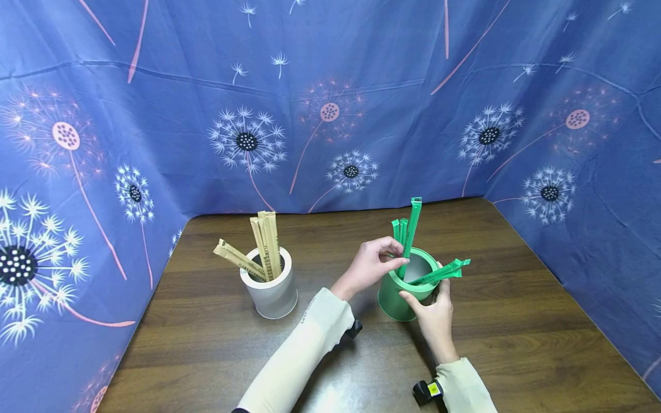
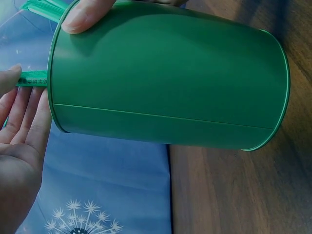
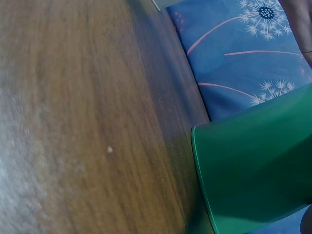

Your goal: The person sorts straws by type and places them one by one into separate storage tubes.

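In the head view my left hand (image 1: 369,264) pinches a long, slim green stick packet (image 1: 412,226) between thumb and fingertips, its lower end inside the green can (image 1: 395,301). The left wrist view also has the left hand (image 2: 22,161) at the can's rim, thumb on the printed packet (image 2: 33,78). With its thumb in front and fingers round the right side, my right hand (image 1: 436,321) grips the can near its top. More green packets (image 1: 439,272) lean out over the right rim, and others (image 1: 400,228) stand at the back left.
A white can (image 1: 276,298) holding several tan stick packets (image 1: 265,244) stands left of the green one on the wooden table (image 1: 206,344). Behind and along both sides hangs a blue dandelion-print cloth (image 1: 289,115). Both wrists carry small black cameras.
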A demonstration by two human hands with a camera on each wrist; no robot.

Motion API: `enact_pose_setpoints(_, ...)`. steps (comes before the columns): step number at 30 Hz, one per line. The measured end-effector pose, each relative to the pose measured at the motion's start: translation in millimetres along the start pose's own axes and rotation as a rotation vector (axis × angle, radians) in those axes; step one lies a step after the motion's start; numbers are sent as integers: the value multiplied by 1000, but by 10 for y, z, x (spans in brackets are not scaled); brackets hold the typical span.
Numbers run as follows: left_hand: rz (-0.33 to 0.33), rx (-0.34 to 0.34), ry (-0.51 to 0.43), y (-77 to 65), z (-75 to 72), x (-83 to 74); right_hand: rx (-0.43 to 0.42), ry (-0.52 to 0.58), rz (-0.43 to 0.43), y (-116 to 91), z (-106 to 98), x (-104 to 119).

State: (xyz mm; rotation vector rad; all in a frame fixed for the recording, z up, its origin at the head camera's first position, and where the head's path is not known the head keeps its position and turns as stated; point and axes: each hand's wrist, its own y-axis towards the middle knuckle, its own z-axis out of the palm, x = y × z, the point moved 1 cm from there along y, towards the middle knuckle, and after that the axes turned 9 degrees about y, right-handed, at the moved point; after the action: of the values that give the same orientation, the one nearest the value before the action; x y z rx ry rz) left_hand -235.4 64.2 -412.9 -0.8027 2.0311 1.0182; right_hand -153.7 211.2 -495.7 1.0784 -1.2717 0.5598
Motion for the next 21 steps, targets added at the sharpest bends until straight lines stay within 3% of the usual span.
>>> enact_pose_setpoints(21,-3,25,-35,8,18,14,1,-8,0,-8,3,13)
